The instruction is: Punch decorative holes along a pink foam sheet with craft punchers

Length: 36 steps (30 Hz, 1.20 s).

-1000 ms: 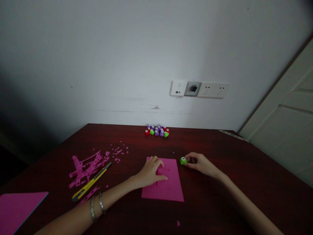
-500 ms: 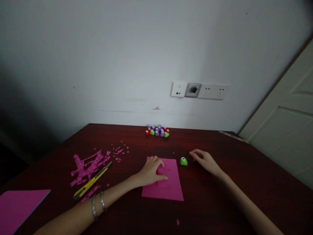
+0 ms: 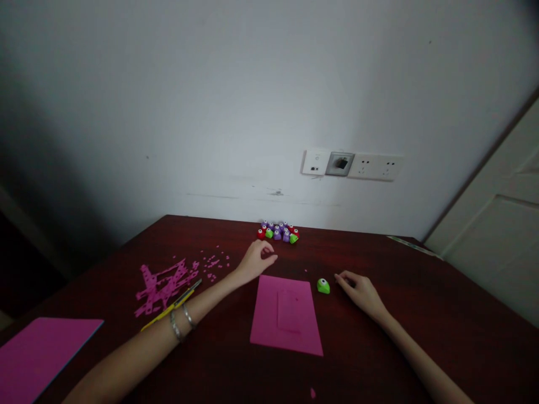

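Note:
My left hand (image 3: 256,261) hovers between the pink sheet (image 3: 263,314) and the cluster of small one-eyed craft punches (image 3: 277,234), its curled thumb and forefinger apart with nothing visible between them. On the pink sheet lies a smaller pink rectangle (image 3: 288,314). Just right of the sheet stands a single green craft punch (image 3: 323,287). My right hand (image 3: 360,294) rests on the desk to the right of that punch, fingers loosely bent and no object showing in them. The clustered punches are purple, red and green.
Pink paper offcuts (image 3: 164,287) and tiny scraps (image 3: 213,262) lie on the left. A yellow utility knife (image 3: 168,312) is partly covered by my left forearm. Another pink sheet (image 3: 46,353) sits at the near left. The wall has sockets (image 3: 374,167); a narrow strip (image 3: 415,247) lies far right.
My left hand has lifted off the pink sheet and moved away from me toward the clustered punches. My right hand stays near the green punch. The view has shifted slightly.

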Available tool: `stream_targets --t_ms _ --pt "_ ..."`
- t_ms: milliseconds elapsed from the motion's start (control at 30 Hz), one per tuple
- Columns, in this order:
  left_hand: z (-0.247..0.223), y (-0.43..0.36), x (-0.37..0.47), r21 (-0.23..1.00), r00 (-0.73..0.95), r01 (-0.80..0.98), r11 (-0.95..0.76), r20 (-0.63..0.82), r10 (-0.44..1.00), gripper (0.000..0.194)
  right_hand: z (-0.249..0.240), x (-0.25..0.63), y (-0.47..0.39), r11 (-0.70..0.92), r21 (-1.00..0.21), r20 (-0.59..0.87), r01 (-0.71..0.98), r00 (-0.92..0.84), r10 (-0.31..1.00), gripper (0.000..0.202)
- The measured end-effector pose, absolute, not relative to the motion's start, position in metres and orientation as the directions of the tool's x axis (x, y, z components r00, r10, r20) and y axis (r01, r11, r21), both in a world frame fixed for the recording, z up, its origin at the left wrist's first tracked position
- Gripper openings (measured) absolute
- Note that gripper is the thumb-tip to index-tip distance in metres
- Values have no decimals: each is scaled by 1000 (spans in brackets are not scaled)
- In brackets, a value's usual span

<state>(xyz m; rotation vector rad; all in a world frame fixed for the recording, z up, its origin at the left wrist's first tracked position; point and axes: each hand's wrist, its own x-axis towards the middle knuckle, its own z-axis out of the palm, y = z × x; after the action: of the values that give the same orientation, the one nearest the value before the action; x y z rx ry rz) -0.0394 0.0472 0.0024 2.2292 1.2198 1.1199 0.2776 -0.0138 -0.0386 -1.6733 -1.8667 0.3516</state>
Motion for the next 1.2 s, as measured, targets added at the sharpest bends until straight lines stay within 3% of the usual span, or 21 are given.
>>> stream_targets --t_ms 133,367,533,900,1200 --pt "6 110 -56 585 155 736 -339 342 927 17 -38 276 -15 165 -541 257 825 -25 966 39" --pt "-14 172 -62 532 43 836 -134 179 983 47 -38 276 -15 168 -515 259 840 -34 965 36" --pt "-20 176 -56 489 23 868 -88 139 990 40 -40 278 -13 168 -503 261 848 -36 965 36" --pt "-20 172 -53 539 24 835 -110 164 986 23 -38 276 -15 174 -506 274 845 -34 961 33" --pt "29 170 -56 637 220 690 -344 268 938 24 -36 275 -15 161 -506 272 847 -21 962 34"
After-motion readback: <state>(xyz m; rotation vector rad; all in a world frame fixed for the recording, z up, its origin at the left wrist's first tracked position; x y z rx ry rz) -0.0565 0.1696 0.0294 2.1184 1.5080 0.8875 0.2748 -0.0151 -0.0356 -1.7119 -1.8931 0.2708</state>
